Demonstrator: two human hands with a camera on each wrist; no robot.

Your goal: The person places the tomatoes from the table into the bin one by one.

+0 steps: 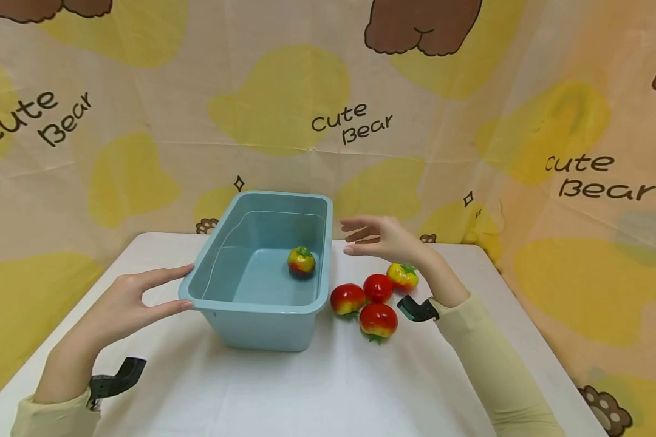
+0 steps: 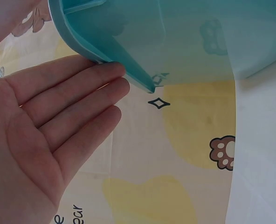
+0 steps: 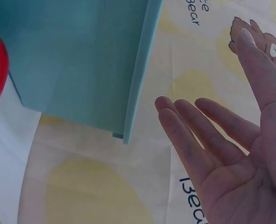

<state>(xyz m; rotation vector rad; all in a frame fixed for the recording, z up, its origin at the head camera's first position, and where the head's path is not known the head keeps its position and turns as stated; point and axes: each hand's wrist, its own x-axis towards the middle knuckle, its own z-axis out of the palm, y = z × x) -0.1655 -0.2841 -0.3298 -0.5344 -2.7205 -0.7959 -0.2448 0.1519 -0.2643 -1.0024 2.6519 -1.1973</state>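
The basin (image 1: 262, 331) is showing smooth plastic with a faint sheen, the fruits (image 1: 379, 319) are gleaming with a glossy skin, and the backdrop (image 1: 273, 167) is looking like matt, creased cloth.

Head looks down; near, seemingly tilted wrist views share the bin (image 1: 262, 329).
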